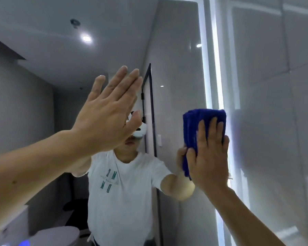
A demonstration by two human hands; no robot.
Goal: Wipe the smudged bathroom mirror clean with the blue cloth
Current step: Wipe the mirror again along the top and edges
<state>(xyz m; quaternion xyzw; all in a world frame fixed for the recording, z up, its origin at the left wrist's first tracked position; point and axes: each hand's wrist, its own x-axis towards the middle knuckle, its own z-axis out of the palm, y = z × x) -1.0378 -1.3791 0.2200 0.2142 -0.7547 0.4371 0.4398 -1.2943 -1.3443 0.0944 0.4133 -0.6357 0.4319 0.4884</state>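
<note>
Head view: both hands up at the mirror [167, 41], the cloth [203, 118] under the right one.
The right hand [209, 155] lies flat over the folded blue cloth and presses it to the glass at the mirror's right edge, just beside the lit strip [215, 77]. Its grip is spread, with straight fingers pointing up, and the cloth's top fold shows above the fingertips. The left hand [110, 112] is raised flat to the left, well apart from the cloth. Its grip is also spread, fingers straight and close together, holding nothing; whether it touches the glass I cannot tell. Between the hands the mirror reflects a person in a white T-shirt [124, 192], and a ceiling light [86, 38] far up on the left. A pale tiled wall [265, 86] runs right of the strip.
</note>
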